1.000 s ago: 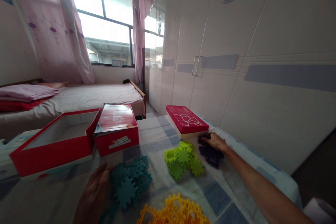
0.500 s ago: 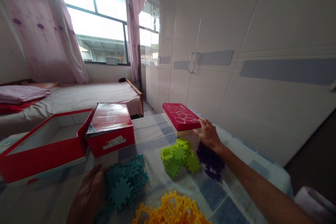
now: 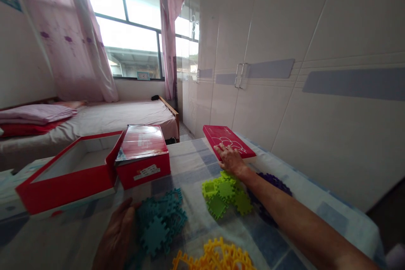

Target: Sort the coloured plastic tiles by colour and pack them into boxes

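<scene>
My right hand (image 3: 230, 159) reaches forward and rests on the near left part of a flat crimson box (image 3: 236, 141) with white line drawing on its lid. Its fingers lie spread over the lid. Lime-green interlocking plastic pieces (image 3: 221, 194) sit just below that hand. Dark purple pieces (image 3: 278, 183) are partly hidden behind my right forearm. My left hand (image 3: 115, 234) lies at the left side of a heap of teal plastic pieces (image 3: 158, 228), fingers extended and touching or nearly touching it. Yellow pieces (image 3: 217, 257) are heaped at the bottom edge, partly cut off.
An open red box (image 3: 68, 194) with a white inside stands at the left, beside a glossy-topped red box (image 3: 145, 173). A checked cloth (image 3: 190, 164) covers the table. Beyond are a bed (image 3: 126, 114), a curtained window and a white wardrobe (image 3: 268, 105) along the right.
My right hand has moved left across the crimson box, from its right corner to its near left part. The view has turned slightly left. My left hand stays beside the teal pieces.
</scene>
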Action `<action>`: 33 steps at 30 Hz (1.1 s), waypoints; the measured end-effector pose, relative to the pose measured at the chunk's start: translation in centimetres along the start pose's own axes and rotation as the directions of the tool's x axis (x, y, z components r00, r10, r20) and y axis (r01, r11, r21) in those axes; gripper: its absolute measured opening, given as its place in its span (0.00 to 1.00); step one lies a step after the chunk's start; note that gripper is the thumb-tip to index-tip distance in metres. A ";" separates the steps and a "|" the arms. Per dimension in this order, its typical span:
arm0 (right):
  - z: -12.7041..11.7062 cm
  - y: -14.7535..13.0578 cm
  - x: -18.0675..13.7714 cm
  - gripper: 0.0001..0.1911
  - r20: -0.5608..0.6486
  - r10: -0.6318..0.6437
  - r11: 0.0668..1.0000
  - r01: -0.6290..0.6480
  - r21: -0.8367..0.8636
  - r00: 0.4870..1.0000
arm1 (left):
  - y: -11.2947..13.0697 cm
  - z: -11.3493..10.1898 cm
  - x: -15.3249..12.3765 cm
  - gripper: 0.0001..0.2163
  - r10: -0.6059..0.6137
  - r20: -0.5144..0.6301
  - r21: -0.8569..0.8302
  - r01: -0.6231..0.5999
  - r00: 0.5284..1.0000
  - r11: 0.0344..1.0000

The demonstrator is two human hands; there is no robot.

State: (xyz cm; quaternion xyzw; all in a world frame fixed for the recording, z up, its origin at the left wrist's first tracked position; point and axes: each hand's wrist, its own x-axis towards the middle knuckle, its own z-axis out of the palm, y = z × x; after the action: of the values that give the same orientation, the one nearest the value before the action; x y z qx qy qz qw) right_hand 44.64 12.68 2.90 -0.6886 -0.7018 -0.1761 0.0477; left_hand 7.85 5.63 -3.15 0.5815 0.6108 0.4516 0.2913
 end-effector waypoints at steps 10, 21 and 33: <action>0.2 3.9 -0.9 0.32 0.036 0.095 0.994 -0.093 -0.060 0.995 | 0.2 0.0 -0.1 0.26 -0.008 -0.008 -0.001 0.008 1.000 1.000; 0.7 5.4 0.6 0.28 -0.031 0.249 0.967 -0.250 -0.055 0.968 | 0.4 0.2 -0.3 0.26 -0.018 -0.006 -0.017 0.018 1.000 1.000; 0.7 6.0 0.2 0.20 -0.078 0.250 0.968 -0.249 0.026 0.965 | 0.5 0.2 -0.3 0.26 -0.020 0.016 -0.017 0.020 1.000 1.000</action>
State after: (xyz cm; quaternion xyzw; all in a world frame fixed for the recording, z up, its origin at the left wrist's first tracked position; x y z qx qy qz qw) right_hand 50.70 12.98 3.41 -0.7634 -0.6084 -0.1906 0.1034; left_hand 8.26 5.33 -2.82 0.5763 0.6105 0.4492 0.3055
